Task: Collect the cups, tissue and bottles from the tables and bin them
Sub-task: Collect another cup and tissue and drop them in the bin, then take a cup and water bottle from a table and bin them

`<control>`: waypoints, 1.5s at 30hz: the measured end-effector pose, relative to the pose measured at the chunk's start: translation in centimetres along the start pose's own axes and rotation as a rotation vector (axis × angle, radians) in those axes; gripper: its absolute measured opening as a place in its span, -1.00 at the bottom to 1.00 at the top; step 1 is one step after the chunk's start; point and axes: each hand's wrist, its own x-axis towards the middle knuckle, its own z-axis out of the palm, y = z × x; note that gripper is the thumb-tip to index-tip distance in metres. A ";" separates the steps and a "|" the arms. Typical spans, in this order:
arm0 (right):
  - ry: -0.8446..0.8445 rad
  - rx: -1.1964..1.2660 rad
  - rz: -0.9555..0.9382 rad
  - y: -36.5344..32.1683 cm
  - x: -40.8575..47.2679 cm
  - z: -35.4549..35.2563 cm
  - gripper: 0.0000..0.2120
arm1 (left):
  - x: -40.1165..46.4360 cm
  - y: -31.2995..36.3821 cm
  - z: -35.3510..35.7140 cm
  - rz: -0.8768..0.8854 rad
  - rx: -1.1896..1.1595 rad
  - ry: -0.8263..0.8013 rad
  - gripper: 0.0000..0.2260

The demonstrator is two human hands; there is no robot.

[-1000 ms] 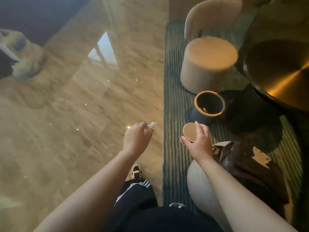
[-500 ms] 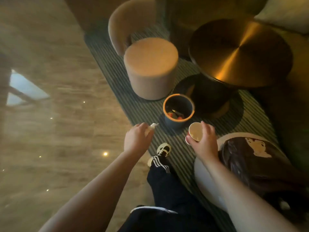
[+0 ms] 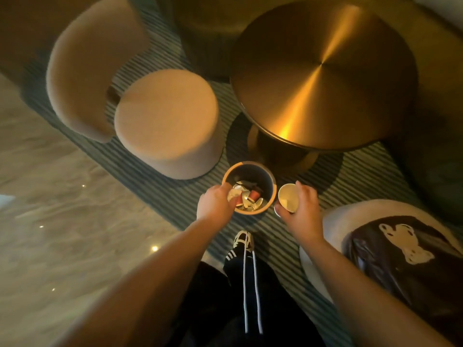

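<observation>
A small round bin (image 3: 271, 182) with an orange rim stands on the striped rug, holding cups and crumpled rubbish. My left hand (image 3: 215, 205) hangs over the bin's left rim, fingers curled around a white tissue (image 3: 233, 194) that sits just inside the opening. My right hand (image 3: 302, 209) grips an empty paper cup (image 3: 286, 197) upright, just right of the bin and touching its rim.
A beige round stool (image 3: 166, 121) and its curved chair back (image 3: 85, 71) stand beyond the bin on the left. A brass round table (image 3: 323, 71) stands to the right. A seat with a dark jacket (image 3: 400, 266) is at my right. My shoe (image 3: 244, 242) points at the bin.
I have stepped closer to the bin. My left hand moved right and forward with the tissue until it is over the bin. My right hand brought the cup beside the rim.
</observation>
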 end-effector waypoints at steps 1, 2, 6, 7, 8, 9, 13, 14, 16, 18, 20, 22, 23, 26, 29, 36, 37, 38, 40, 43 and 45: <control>0.002 -0.002 0.027 -0.4 0.7 0.3 -0.24 | 1.3 -0.1 0.0 -0.005 0.001 -0.034 -0.78; 0.004 -0.001 0.051 -0.7 1.4 0.6 -0.24 | 2.4 -0.3 0.2 -0.010 0.004 -0.064 -0.75; 0.049 0.048 0.142 -1.9 3.5 2.4 -0.24 | 6.4 -1.4 0.7 -0.032 0.020 -0.202 -0.58; 0.066 0.054 0.165 -2.2 3.8 3.0 -0.24 | 7.1 -1.8 0.8 -0.033 0.039 -0.235 -0.52; 0.083 0.051 0.185 -2.4 4.1 3.5 -0.25 | 7.9 -2.2 0.9 -0.033 0.067 -0.266 -0.44; 0.098 0.047 0.207 -2.7 4.3 4.0 -0.25 | 8.5 -2.7 0.8 -0.033 0.096 -0.293 -0.35; 0.155 0.066 0.304 -3.5 5.0 5.7 -0.25 | 10.3 -4.4 0.2 -0.047 0.109 -0.333 -0.23; 0.164 0.074 0.322 -3.7 5.2 6.2 -0.25 | 10.7 -4.9 0.0 -0.045 0.094 -0.334 -0.25; 0.165 0.090 0.355 -4.1 5.9 7.3 -0.25 | 11.2 -5.7 -0.6 -0.013 0.102 -0.330 -0.26; 0.157 0.099 0.374 -4.6 6.8 8.6 -0.24 | 11.8 -6.3 -1.2 0.033 0.131 -0.310 -0.25; 0.144 0.095 0.398 -5.0 7.7 10.0 -0.23 | 12.5 -6.8 -1.8 0.071 0.156 -0.290 -0.26; 0.113 0.076 0.434 -5.1 8.5 11.3 -0.20 | 13.3 -7.3 -2.3 0.086 0.175 -0.282 -0.27; 0.089 0.067 0.447 -5.1 8.9 11.9 -0.18 | 13.7 -7.5 -2.6 0.086 0.176 -0.276 -0.27; 0.000 0.044 0.454 -4.7 9.4 13.1 -0.09 | 14.6 -8.1 -3.1 0.098 0.180 -0.259 -0.28; -0.019 0.032 0.475 -4.6 9.0 13.2 -0.05 | 15.0 -8.0 -3.7 0.123 0.183 -0.248 -0.29; 0.060 0.017 0.476 -6.7 5.8 9.6 -0.16 | 14.2 -6.2 -6.5 0.178 0.157 -0.229 -0.29; 0.074 0.020 0.469 -7.3 5.1 8.9 -0.18 | 14.0 -5.9 -7.2 0.204 0.159 -0.219 -0.29; 0.088 0.023 0.459 -7.8 4.5 8.2 -0.20 | 13.9 -5.6 -7.9 0.228 0.167 -0.209 -0.29; 0.108 0.026 0.436 -8.8 3.1 6.9 -0.25 | 13.5 -5.0 -9.2 0.268 0.180 -0.194 -0.30; 0.147 0.038 0.422 -10.1 1.1 5.2 -0.31 | 12.9 -4.2 -10.6 0.319 0.187 -0.184 -0.30; 0.190 0.053 0.427 -10.7 -0.3 4.6 -0.33 | 12.4 -3.7 -11.1 0.357 0.200 -0.181 -0.30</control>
